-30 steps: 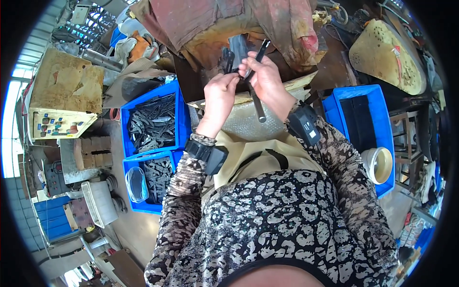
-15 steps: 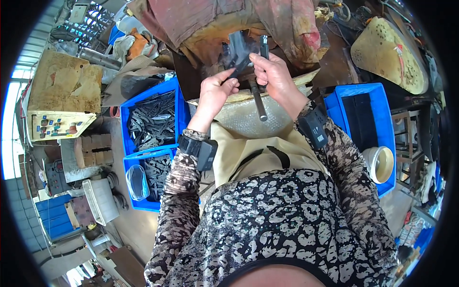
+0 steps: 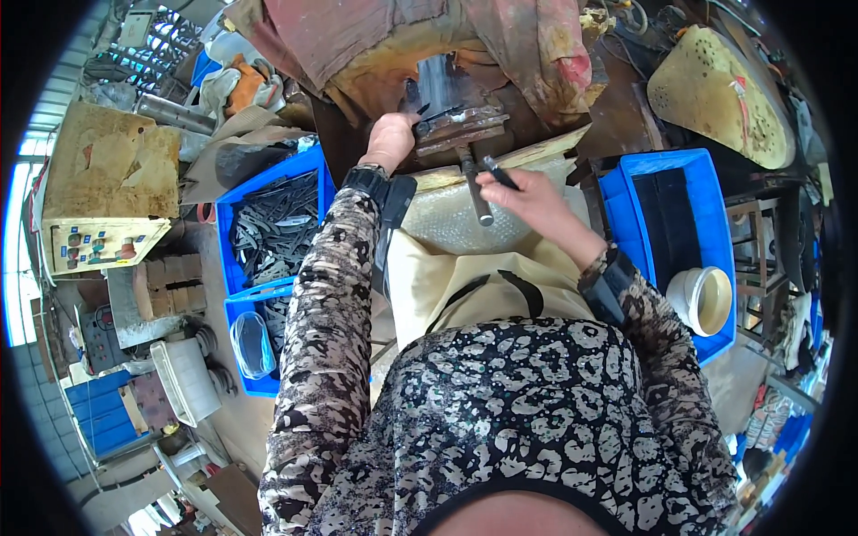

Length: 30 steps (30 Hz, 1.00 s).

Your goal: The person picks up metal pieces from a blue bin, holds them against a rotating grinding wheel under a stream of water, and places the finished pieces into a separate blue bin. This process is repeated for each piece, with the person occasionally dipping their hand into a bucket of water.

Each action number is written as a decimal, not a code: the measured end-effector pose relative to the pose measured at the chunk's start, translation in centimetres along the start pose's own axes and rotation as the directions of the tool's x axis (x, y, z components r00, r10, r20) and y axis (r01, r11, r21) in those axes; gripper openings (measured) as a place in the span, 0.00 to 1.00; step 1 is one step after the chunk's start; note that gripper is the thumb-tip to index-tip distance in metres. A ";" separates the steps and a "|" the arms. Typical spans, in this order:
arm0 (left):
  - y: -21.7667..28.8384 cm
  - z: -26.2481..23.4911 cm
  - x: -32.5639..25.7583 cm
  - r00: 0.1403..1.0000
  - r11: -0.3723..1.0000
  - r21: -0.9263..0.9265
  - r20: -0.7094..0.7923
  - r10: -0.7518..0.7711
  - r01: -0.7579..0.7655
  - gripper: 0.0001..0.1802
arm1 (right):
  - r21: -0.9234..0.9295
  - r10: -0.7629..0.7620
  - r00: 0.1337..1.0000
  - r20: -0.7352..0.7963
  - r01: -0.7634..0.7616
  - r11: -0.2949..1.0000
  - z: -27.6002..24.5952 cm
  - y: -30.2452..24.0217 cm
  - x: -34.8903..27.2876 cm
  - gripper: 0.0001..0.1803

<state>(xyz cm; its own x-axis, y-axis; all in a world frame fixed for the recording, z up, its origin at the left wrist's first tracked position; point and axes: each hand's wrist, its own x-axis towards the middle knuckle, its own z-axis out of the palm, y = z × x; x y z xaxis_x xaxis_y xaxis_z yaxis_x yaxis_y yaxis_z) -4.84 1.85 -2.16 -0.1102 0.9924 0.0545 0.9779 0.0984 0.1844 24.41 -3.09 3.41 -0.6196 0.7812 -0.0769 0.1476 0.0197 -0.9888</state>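
My left hand (image 3: 391, 141) is closed at the left end of a rusty metal rest (image 3: 465, 131), its fingertips mostly hidden. A thin dark metal strip (image 3: 442, 115) runs from them along the top of the rest. Just beyond is a blurred grey surface (image 3: 436, 82) under hanging cloth. My right hand (image 3: 538, 204) has its fingers closed round a short black rod-like tool (image 3: 500, 173) with a pale tip, tilted up to the left. Between my hands, a round metal bar (image 3: 476, 188) sticks out from the rest toward me.
On the left, a blue bin (image 3: 223, 234) holds many dark metal strips, with a second blue bin (image 3: 259, 388) nearer me. A blue crate (image 3: 617, 192) on the right has a white bucket (image 3: 699, 301) in it. Stained brown cloth (image 3: 357, 40) hangs at the back.
My right hand has drawn back toward me and to the right, with the black tool tipped from upright to slanted. My left hand has moved slightly up and left, beside the rest.
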 end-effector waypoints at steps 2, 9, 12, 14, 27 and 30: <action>-1.4 0.3 -0.3 0.996 0.991 -0.102 -0.020 0.090 -0.092 0.18 | -0.018 0.004 0.999 0.046 -0.003 1.000 0.2 0.1 -0.7 0.15; -1.8 0.1 -0.3 0.990 0.980 -0.161 0.058 0.127 -0.117 0.18 | -0.395 0.022 0.985 0.169 0.048 0.917 1.0 -2.3 -2.0 0.17; -1.2 -0.3 -0.3 0.987 0.984 -0.154 0.110 0.113 -0.095 0.18 | -0.459 -0.335 0.919 0.208 0.394 0.796 1.4 -1.4 -2.3 0.18; -1.2 -0.9 -0.4 0.986 0.980 -0.152 0.092 0.141 -0.126 0.17 | -0.516 -0.325 0.915 0.239 0.404 0.756 1.3 -1.4 -2.4 0.19; -0.5 -3.0 -5.4 0.897 0.987 -0.111 -0.439 0.053 -0.112 0.25 | -0.658 -0.491 0.839 0.235 0.509 0.555 0.8 -3.5 -0.5 0.26; 0.4 -1.9 -7.2 0.863 0.988 -0.127 -0.505 0.015 -0.092 0.30 | -0.627 -0.652 0.757 0.038 0.527 0.574 1.0 -7.1 4.1 0.22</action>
<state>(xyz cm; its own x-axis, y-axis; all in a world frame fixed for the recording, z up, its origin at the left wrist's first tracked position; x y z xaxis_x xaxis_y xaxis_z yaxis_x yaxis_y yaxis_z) -3.97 -5.41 -0.58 -0.1700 0.8209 0.5452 0.9534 -0.0030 0.3018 20.09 -0.65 9.96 -0.5950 0.5546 0.5818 0.2417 0.8138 -0.5285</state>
